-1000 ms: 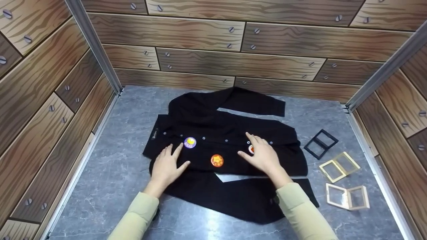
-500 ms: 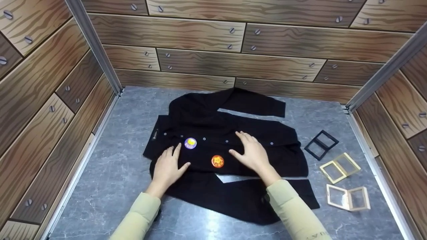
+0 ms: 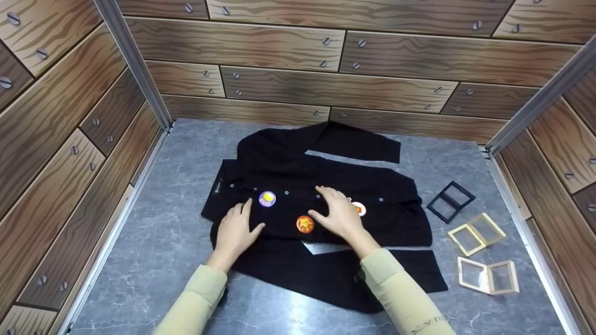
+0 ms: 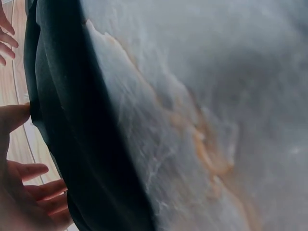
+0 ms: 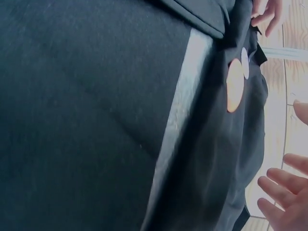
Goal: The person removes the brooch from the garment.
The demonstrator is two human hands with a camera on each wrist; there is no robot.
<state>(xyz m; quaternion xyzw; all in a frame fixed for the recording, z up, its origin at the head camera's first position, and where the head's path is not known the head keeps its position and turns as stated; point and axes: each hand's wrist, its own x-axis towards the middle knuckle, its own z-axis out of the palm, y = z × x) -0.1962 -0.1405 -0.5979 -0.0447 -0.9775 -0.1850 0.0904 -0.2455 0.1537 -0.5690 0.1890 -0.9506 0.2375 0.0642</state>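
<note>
A black button-up shirt (image 3: 288, 163) lies spread sideways in the head view, its collar to the left. Three round pin badges are on its front: a purple and yellow one (image 3: 267, 199), an orange star one (image 3: 305, 224) and a white and red one (image 3: 359, 209). My left hand (image 3: 234, 233) is at the shirt's near left part, fingers extended, with the index fingertip close to the purple badge. Between the orange and white badges is my right hand (image 3: 342, 215), fingers spread over the cloth; it partly covers the white badge. Neither hand grips anything.
To the right of the shirt lie three opened square frames: a black one (image 3: 450, 201), a yellow one (image 3: 467, 238) and a pale one (image 3: 487, 275). Wood-patterned walls (image 3: 279, 46) with metal corner posts enclose the grey marbled surface (image 3: 153, 232).
My right hand has slid left across the shirt, from over the white badge to beside the orange one, and the white badge now shows. The left hand stays nearly in place.
</note>
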